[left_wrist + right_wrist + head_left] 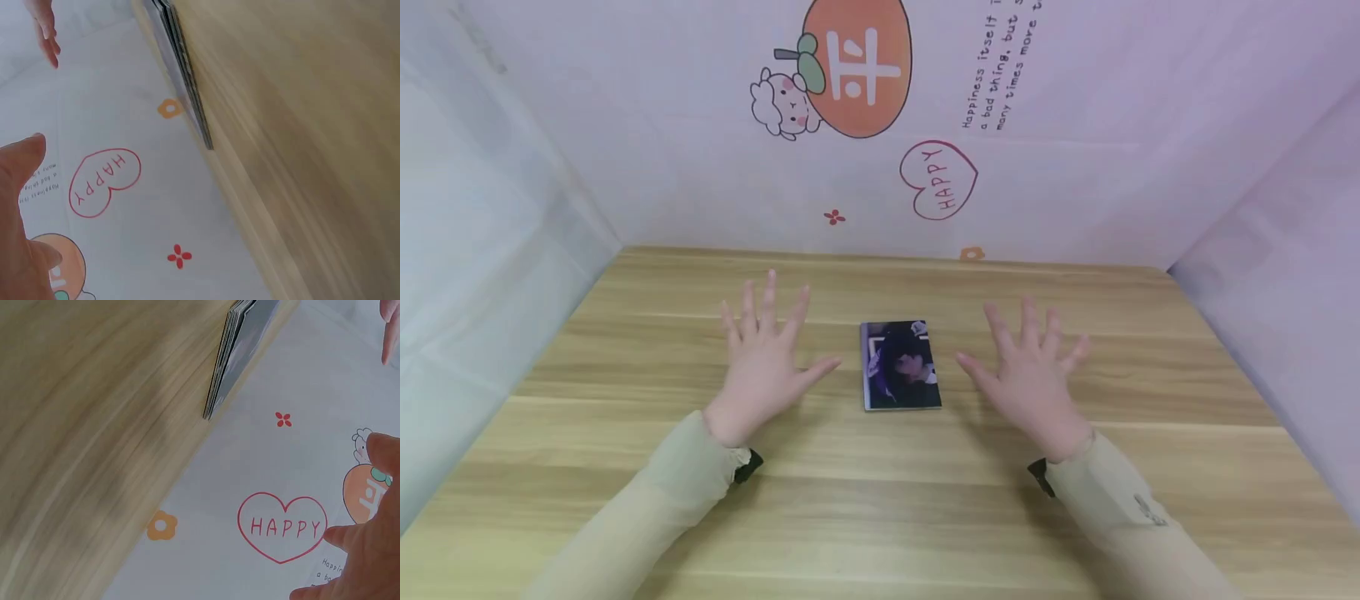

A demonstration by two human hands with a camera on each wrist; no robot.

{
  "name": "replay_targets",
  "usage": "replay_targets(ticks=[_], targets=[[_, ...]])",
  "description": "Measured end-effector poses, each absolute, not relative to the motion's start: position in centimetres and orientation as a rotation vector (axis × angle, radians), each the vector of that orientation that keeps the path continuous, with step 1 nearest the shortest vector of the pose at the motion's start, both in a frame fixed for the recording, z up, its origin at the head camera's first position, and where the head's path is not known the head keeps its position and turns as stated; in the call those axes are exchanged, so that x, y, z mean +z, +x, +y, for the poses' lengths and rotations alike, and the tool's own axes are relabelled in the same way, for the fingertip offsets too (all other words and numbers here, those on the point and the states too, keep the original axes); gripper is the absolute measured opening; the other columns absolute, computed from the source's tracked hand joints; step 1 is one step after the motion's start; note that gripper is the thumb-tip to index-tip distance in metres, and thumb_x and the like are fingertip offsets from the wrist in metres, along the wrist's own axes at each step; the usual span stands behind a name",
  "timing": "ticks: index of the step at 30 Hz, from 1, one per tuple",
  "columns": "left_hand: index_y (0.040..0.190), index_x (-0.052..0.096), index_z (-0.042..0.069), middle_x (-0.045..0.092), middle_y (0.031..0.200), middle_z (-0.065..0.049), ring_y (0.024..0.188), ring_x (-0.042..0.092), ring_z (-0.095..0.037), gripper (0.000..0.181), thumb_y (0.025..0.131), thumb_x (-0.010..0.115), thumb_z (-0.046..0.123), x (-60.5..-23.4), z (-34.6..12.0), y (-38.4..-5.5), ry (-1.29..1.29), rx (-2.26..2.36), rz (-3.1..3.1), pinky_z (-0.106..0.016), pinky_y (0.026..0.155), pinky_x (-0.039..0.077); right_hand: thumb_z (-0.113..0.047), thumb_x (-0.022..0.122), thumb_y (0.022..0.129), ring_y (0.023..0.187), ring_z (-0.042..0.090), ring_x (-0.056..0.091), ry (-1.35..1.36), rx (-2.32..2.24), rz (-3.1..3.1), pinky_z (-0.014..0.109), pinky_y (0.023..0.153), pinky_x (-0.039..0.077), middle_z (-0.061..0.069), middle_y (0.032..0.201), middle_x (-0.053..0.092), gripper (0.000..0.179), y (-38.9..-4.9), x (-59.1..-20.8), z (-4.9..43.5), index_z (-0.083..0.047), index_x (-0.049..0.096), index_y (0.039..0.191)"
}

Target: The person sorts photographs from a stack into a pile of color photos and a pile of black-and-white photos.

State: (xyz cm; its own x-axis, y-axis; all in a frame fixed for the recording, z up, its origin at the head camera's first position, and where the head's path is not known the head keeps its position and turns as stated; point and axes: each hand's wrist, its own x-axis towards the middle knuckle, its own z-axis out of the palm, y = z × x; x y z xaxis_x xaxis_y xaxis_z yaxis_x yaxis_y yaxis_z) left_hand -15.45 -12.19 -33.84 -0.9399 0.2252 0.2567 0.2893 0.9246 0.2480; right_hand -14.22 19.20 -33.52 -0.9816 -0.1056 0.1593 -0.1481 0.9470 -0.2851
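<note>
A small, thin stack of cards (901,367) lies flat on the wooden table between the two hands, a dark purple picture of a person on its top face. Layered edges of the stack (187,75) show side-on in the left wrist view, and likewise the stack (224,369) in the right wrist view. To its left the left hand (762,367) is held with fingers spread, thumb toward the cards but apart from them. On the other side the right hand (1032,379) mirrors it, fingers spread. Neither hand holds anything.
The wooden table (880,517) runs back to a white printed cloth (700,183) with a heart, flowers and lettering. Pale cloth walls stand at left (490,250) and right (1285,233). Dark bands show at both sleeve cuffs.
</note>
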Motion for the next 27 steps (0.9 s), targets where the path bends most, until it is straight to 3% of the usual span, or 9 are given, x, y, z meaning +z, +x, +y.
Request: replay_targets(ticks=[4,9,12,16,19,22,27], targets=[[0.153,0.012,0.017,-0.015,0.156,-0.020,0.141,-0.012,-0.047,0.103,0.077,0.066,0.059,-33.5,-11.2,-16.1,-0.431,-0.576,-2.860,-0.065,0.111,-0.008,-0.053,0.055,0.089,0.136,0.053,0.003,0.255,0.580,-2.900,0.075,0.101,-0.004,0.030,0.153,0.007,0.079,-14.9,-33.5,18.7,-0.012,0.025,0.149],[0.153,0.013,0.012,-0.004,0.155,-0.027,0.141,0.001,-0.048,0.114,0.068,0.082,0.042,-33.2,-10.1,-16.6,-0.441,-0.937,-2.893,-0.065,0.112,0.007,-0.042,0.066,0.085,0.127,0.044,0.023,0.249,0.825,-2.890,0.061,0.100,0.020,0.029,0.141,0.027,0.079,-15.8,-33.4,18.3,-0.007,0.030,0.146],[0.152,0.015,0.010,0.009,0.151,-0.031,0.136,0.020,-0.048,0.115,0.064,0.086,0.032,-33.2,-9.5,-16.9,-0.443,-1.128,-2.910,-0.063,0.109,0.024,-0.035,0.069,0.085,0.123,0.042,0.032,0.214,1.006,-2.918,0.057,0.100,0.031,0.030,0.135,0.033,0.077,-16.4,-33.4,18.2,-0.003,0.032,0.144],[0.152,0.015,0.012,0.020,0.147,-0.031,0.113,0.048,-0.044,0.112,0.066,0.086,0.027,-33.7,-8.9,-17.4,-0.445,-1.319,-2.940,-0.054,0.100,0.043,-0.028,0.067,0.087,0.123,0.043,0.039,0.157,1.293,-2.965,0.057,0.098,0.040,0.031,0.135,0.038,0.072,-17.1,-33.5,18.3,-0.001,0.032,0.144],[0.153,0.015,0.014,0.021,0.150,-0.026,0.117,0.048,-0.042,0.108,0.070,0.084,0.025,-34.5,-8.7,-17.9,-0.449,-1.448,-2.948,-0.054,0.100,0.043,-0.028,0.066,0.088,0.126,0.042,0.039,0.114,1.494,-2.997,0.055,0.101,0.040,0.029,0.139,0.038,0.071,-17.7,-34.1,18.5,-0.003,0.030,0.145],[0.152,0.015,0.013,0.021,0.154,-0.021,0.135,0.034,-0.039,0.105,0.072,0.082,0.023,-35.3,-8.6,-18.3,-0.454,-1.565,-2.954,-0.056,0.108,0.032,-0.026,0.065,0.089,0.127,0.041,0.039,0.095,1.615,-3.016,0.052,0.103,0.040,0.027,0.140,0.037,0.071,-18.3,-35.0,18.7,-0.004,0.029,0.146],[0.152,0.018,0.012,0.029,0.152,-0.019,0.138,0.031,-0.034,0.102,0.073,0.081,0.022,-36.6,-8.3,-19.0,-0.374,-1.668,-2.990,-0.052,0.113,0.025,-0.021,0.066,0.087,0.123,0.039,0.044,0.125,1.699,-3.018,0.050,0.102,0.041,0.027,0.136,0.042,0.073,-19.2,-36.3,18.7,-0.001,0.028,0.146]])
